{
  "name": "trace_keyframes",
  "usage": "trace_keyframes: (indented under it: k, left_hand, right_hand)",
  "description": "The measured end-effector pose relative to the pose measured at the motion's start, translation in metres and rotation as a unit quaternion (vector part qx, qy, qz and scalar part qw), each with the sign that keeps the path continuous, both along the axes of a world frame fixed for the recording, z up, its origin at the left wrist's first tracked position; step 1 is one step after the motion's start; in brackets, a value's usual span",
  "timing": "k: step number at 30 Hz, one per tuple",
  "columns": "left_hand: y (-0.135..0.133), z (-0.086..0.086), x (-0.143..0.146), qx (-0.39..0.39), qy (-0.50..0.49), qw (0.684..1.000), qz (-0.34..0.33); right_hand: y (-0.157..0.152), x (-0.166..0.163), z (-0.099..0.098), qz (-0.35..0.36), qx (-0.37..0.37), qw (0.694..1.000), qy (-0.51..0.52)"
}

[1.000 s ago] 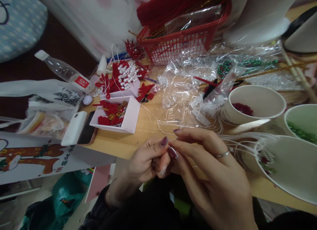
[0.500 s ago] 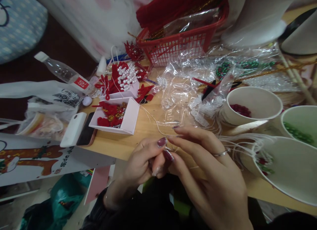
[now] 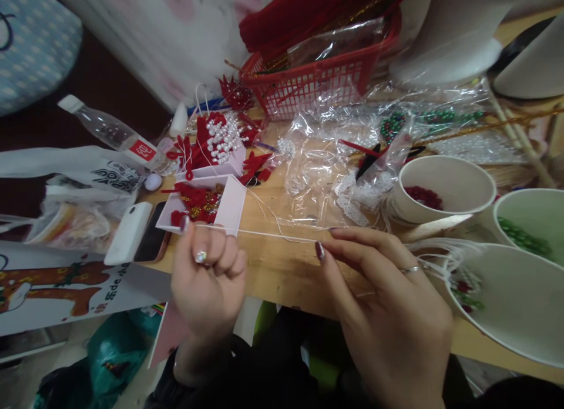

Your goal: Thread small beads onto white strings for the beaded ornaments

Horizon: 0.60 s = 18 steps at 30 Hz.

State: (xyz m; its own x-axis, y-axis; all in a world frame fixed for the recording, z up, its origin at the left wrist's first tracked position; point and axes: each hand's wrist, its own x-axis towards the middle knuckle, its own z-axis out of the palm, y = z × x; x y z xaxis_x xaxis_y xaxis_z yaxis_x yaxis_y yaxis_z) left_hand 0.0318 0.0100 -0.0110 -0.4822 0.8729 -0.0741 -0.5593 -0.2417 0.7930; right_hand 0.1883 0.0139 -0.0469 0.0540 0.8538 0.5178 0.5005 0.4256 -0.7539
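A thin white string (image 3: pixel 275 235) runs nearly straight between my two hands, above the wooden table. My left hand (image 3: pixel 209 274) is curled, its thumb and forefinger pinched on the string's left part, in front of a small white box (image 3: pixel 231 212) with red and gold pieces in it. My right hand (image 3: pixel 388 297), with a ring on one finger, pinches the string between thumb and forefinger; its other fingers stretch forward. Close to its right stands a white cup (image 3: pixel 506 303) with strings over the rim and red, white and green beads inside.
Further cups hold dark red beads (image 3: pixel 423 198) and green beads (image 3: pixel 524 238). Behind lie clear plastic bags (image 3: pixel 315 168) and a red basket (image 3: pixel 308 83). To the left are white pearl beads (image 3: pixel 224 136), a plastic bottle (image 3: pixel 114 130), a phone (image 3: pixel 154 235) and a white power bank (image 3: pixel 128 233).
My hands were together at the table's front edge. My left hand has moved left and turned, drawing the string out between them. My right hand has shifted slightly right.
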Motion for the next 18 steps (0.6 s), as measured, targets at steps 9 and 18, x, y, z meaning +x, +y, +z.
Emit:
trace_keyframes:
  k: [9, 18]
  left_hand:
    - [0.001, -0.002, -0.002, -0.038, -0.025, 0.999, 0.025]
    - [-0.011, -0.022, 0.004, -0.131, 0.13, 0.927, -0.327]
  right_hand:
    - [0.0, 0.003, 0.001, -0.057, 0.005, 0.998, 0.014]
    - [-0.011, -0.012, 0.004, 0.138, -0.029, 0.986, 0.083]
